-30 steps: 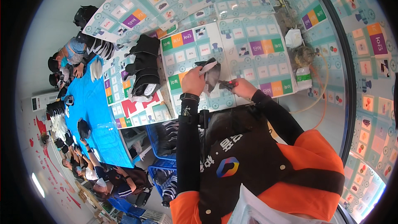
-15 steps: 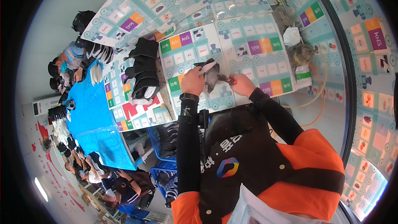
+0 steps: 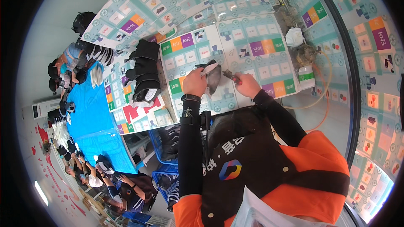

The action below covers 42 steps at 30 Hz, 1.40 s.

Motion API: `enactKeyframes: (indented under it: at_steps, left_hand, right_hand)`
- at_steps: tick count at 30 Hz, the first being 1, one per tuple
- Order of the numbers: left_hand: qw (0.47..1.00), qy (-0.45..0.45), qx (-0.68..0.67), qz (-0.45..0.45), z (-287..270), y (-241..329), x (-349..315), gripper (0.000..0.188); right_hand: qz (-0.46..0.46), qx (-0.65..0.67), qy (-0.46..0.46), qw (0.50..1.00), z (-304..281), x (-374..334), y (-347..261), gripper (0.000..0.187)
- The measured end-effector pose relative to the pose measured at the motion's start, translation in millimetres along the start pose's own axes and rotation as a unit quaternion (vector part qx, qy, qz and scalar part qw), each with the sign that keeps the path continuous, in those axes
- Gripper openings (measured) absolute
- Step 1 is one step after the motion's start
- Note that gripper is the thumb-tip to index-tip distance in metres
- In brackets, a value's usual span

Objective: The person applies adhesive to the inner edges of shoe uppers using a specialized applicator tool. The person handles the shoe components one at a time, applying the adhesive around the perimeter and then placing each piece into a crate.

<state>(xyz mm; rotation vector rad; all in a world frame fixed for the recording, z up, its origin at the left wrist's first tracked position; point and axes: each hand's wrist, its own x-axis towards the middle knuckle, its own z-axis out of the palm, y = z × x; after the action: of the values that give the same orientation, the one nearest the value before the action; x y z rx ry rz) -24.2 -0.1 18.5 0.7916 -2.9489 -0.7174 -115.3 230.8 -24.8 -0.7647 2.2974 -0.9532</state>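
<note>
My left hand (image 3: 194, 83) is closed on a limp dark grey and black piece (image 3: 213, 80) with a pale edge, which looks like a shoe upper. It is held just over the patterned board (image 3: 269, 69) that covers the table. A short tool (image 3: 229, 75) with a red handle and dark brownish head is gripped in my right hand (image 3: 249, 86). Its head points toward the piece, with a small gap between them. I cannot make out what kind of tool it is.
Left of the board stands a row of black uppers (image 3: 143, 65). Further left lies a blue-covered table (image 3: 90, 105) with people beside it. Blue crates (image 3: 165, 145) of dark pieces sit below. A white container (image 3: 306, 77) and a hose (image 3: 329, 96) are at the right.
My right hand has drawn the tool back from the piece; its head was against the edge earlier and is now apart. My left hand has hardly moved.
</note>
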Motion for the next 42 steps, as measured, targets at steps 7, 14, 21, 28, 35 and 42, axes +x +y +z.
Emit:
enactKeyframes:
  at_steps: [7,14,21,28,35,42]
  left_hand:
    - [1.000,0.011,-0.010,0.017,3,0,1,0.030]
    - [0.999,0.050,-0.006,0.014,-6,-17,-9,0.027]
    - [0.972,0.169,-0.085,-0.136,-33,-56,-94,0.031]
    - [0.885,0.231,-0.031,-0.402,-66,-267,-241,0.028]
    - [0.618,0.686,-0.227,-0.308,-263,-407,-223,0.056]
    - [0.967,0.230,0.074,-0.082,-89,-363,-75,0.071]
  right_hand:
    - [0.012,0.007,-0.011,1.000,9,-3,8,0.017]
    - [0.114,0.151,-0.216,0.958,26,4,11,0.024]
    - [0.026,-0.078,0.029,0.996,16,26,151,0.031]
    - [0.025,-0.293,0.205,0.934,-8,42,229,0.051]
    - [-0.065,-0.230,0.145,0.960,-9,57,131,0.053]
    - [-0.075,-0.189,0.070,0.977,6,23,36,0.030]
